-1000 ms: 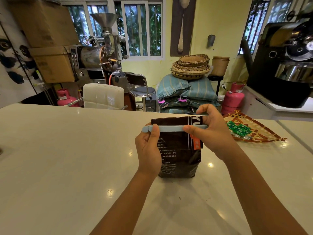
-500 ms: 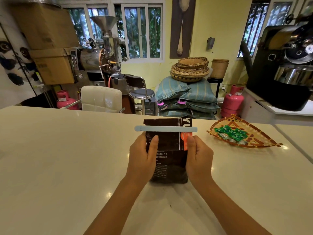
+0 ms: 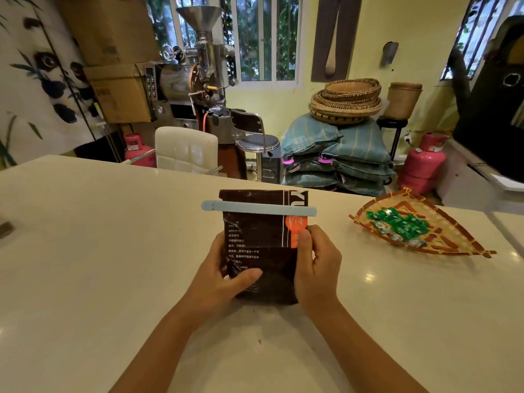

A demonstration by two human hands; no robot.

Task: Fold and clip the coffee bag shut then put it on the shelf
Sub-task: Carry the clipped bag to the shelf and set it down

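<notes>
The coffee bag (image 3: pixel 262 245) stands upright on the desk (image 3: pixel 85 265), near the middle and close to the person. Its top looks folded over, and a pale blue clip (image 3: pixel 258 209) runs across it from left to right, just below the top edge, with both ends sticking out past the bag's sides. From this the fold and the clipping appear done, though whether the clip is fully snapped cannot be told from here.

The left hand (image 3: pixel 219 279) wraps the bag's left side low down, thumb laid across the front face. The right hand (image 3: pixel 317 268) holds the right edge, thumb pressed on the front near the orange mark. Both hands are closed around the bag, neither on the clip. The bag's base seems to rest on the desk, so it is judged gripped but not yet lifted.

What is left is the last part: carrying the bag to the shelf. No shelf can be picked out with any certainty in this view, so where it must go is unknown.

To the right, well apart from the bag, a woven tray (image 3: pixel 453 239) holds green wrapped sweets (image 3: pixel 397 225). It lies clear of the hands and should not hinder a lift.
</notes>
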